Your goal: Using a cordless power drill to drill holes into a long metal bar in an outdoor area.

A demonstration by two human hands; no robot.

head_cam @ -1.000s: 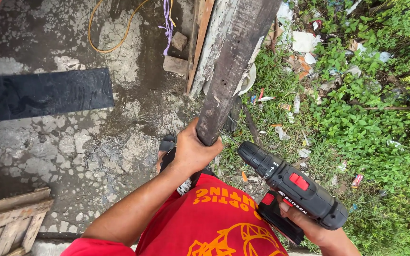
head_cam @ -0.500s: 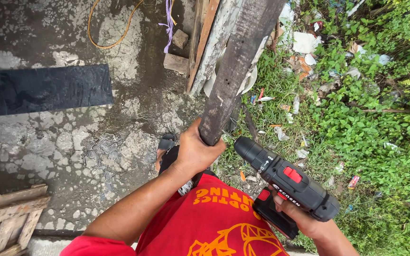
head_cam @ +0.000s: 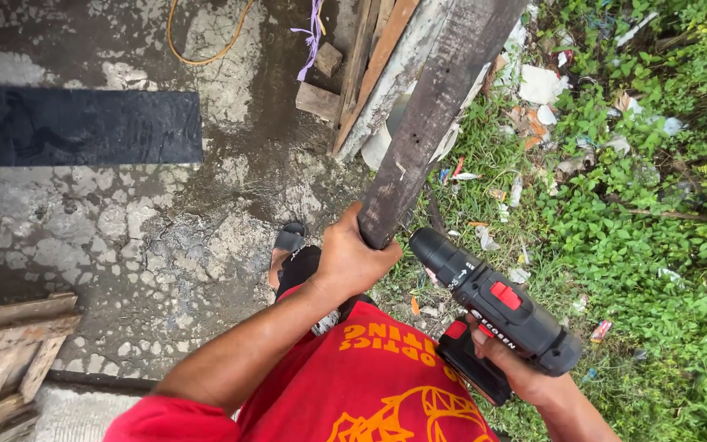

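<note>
Left hand [head_cam: 352,260] grip wrapped around dark plank [head_cam: 431,115] end, right hand [head_cam: 511,367] grip clasping black cordless drill [head_cam: 493,301]

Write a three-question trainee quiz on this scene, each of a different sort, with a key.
1. True or false: the left hand grips the plank.
2. The right hand holds: A) hammer B) drill C) saw
3. Fill in: the drill's nose points toward the ____.

Key: 1 true; 2 B; 3 plank
</note>
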